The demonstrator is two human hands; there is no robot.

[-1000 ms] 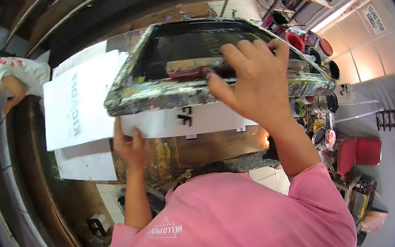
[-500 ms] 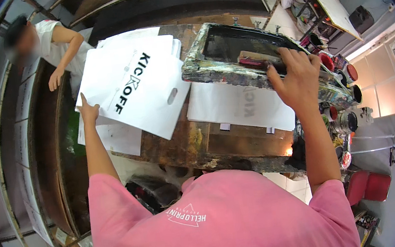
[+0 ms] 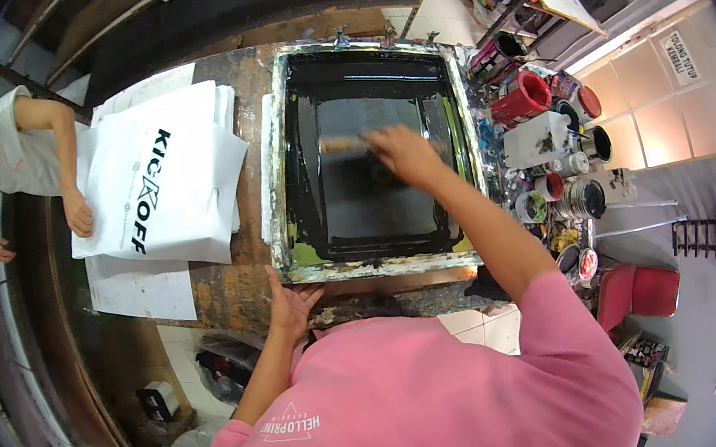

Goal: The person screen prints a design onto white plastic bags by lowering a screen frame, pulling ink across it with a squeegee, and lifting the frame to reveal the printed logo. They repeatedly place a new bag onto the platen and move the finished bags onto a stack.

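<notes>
1. My right grip (image 3: 403, 154) is curled around the right-hand part of a squeegee (image 3: 339, 144), with the fingers bent down over its wooden handle; the bare part of the handle sticks out to the left of my knuckles.
2. The squeegee lies over the dark mesh (image 3: 375, 212), inside the paint-crusted screen frame (image 3: 399, 266), nearer its far edge than its near one.
3. My left grip (image 3: 292, 305) is loosely spread and has hold of nothing that I can see. It sits at the near left corner of the frame, thumb pointing up beside the corner and fingers along the near edge; whether they touch the wood I cannot tell.
4. The frame lies flat over the tabletop (image 3: 227, 284), with a white strip (image 3: 267, 176) showing past its left side; whatever the strip belongs to is covered by the frame.
5. Blur softens my right fingertips and the handle, and the squeegee's lower edge is lost against the black ink.
6. My right forearm hides the frame's near right corner.
7. Left of the frame lies a stack of white bags (image 3: 172, 126). A co-worker's hand (image 3: 78, 215) is at its left edge; contact is hard to make out.
</notes>
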